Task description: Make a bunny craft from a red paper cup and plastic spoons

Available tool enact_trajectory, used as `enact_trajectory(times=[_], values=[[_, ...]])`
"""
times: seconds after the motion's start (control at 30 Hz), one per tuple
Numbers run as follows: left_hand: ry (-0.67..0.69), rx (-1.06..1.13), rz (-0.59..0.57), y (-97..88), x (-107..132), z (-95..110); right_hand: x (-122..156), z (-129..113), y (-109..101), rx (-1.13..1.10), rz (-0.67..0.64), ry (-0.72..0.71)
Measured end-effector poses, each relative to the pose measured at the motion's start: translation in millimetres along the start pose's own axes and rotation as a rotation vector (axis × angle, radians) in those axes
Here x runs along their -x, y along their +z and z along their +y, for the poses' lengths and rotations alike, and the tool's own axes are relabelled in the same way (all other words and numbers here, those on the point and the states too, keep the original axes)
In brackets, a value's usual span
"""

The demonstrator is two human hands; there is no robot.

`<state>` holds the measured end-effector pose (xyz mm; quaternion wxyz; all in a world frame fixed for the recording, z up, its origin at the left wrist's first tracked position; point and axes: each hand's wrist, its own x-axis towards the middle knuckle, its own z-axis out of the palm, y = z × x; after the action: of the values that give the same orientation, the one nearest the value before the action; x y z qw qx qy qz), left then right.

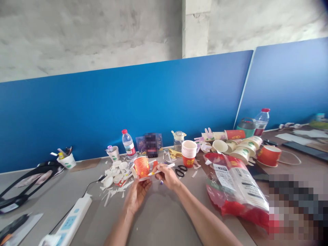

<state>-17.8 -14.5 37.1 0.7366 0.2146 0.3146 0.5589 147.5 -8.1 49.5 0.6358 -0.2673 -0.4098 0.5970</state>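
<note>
A red paper cup with a golden print is held up by my left hand, the fingers closed around its lower part. My right hand pinches a white marker pen, its yellow end pointing at the side of the cup. Whether the tip touches the cup I cannot tell. On the table below the right hand lies a small purple cap. White cut paper scraps are heaped left of the cup. Black-handled scissors lie right of my right hand, beside a stack of paper cups.
A water bottle and a glass jug stand along the blue partition. To the right lie a red plastic bag of cups and several loose cups. At the left are a power strip and a cup of pens.
</note>
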Motion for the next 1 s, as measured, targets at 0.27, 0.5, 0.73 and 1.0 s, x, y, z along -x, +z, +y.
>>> enact_trajectory(times=[0.27, 0.5, 0.73, 1.0], values=[[-0.028, 0.025, -0.036, -1.3, 0, 1, -2, -5, -2, -0.061, 0.032, 0.003], [-0.025, 0.082, -0.166, -8.2, -3, 1, -3, -1, -2, -0.063, -0.019, 0.044], [-0.064, 0.103, -0.247, -17.1, -6, 1, -8, 1, -8, -0.114, 0.035, 0.012], [-0.138, 0.058, -0.283, -15.7, 0, -4, -13, 1, -7, -0.17, 0.211, -0.123]])
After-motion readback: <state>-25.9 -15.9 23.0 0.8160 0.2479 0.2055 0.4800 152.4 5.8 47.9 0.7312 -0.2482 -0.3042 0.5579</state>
